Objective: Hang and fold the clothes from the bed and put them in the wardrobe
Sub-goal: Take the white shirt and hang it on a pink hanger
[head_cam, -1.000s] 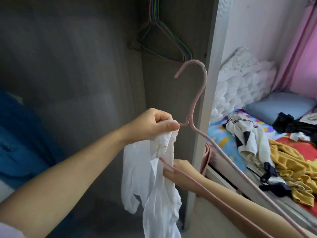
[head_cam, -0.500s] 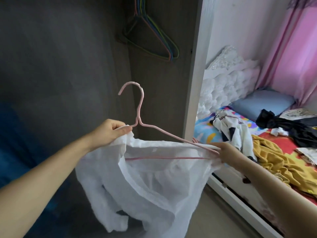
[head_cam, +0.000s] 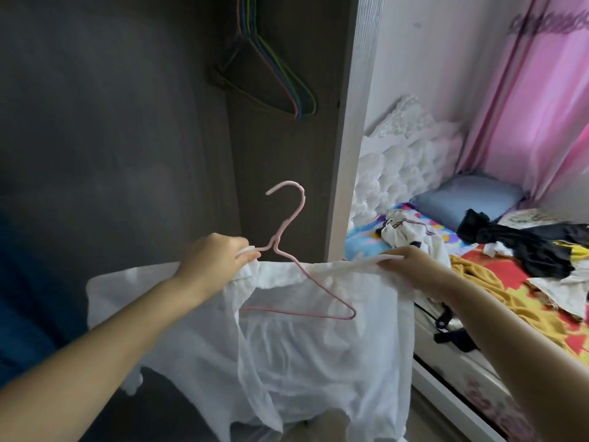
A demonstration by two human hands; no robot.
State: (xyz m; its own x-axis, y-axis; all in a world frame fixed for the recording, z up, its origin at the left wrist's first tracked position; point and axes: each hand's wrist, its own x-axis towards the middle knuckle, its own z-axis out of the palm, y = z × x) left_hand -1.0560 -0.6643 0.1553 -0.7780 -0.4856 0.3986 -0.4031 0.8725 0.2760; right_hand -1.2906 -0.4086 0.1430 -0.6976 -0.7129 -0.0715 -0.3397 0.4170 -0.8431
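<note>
So I'm standing at the open wardrobe (head_cam: pixel 287 154) with a thin white top (head_cam: pixel 318 355) half-threaded on a pink wire hanger (head_cam: pixel 288 224). My left hand (head_cam: pixel 213 260) is closed around the hanger's left shoulder just beside the neck, pinching a bit of the collar along with it. My right hand (head_cam: pixel 411 266) is closed on the other shoulder edge of the fabric, pulling it out taut toward the bed (head_cam: pixel 478 378). The hanger's right tip sits inside the garment; you can see it through the cloth.

This thing is super light and floppy, almost see-through, so it'll slide and bunch rather than hold any shape. Probably snags easily on that wire tip too, so no yanking. Best hold, I'd say, is right at the shoulder seams, while the left hand keeps the hanger steady near the neck.

A bunch of spare coloured hangers (head_cam: pixel 274 78) hangs further up in the wardrobe, so that's likely where the hook goes. Plenty left on the bed: a yellow garment (head_cam: pixel 497 291), some black clothes (head_cam: pixel 522 247), and a white patterned piece (head_cam: pixel 411 231).
</note>
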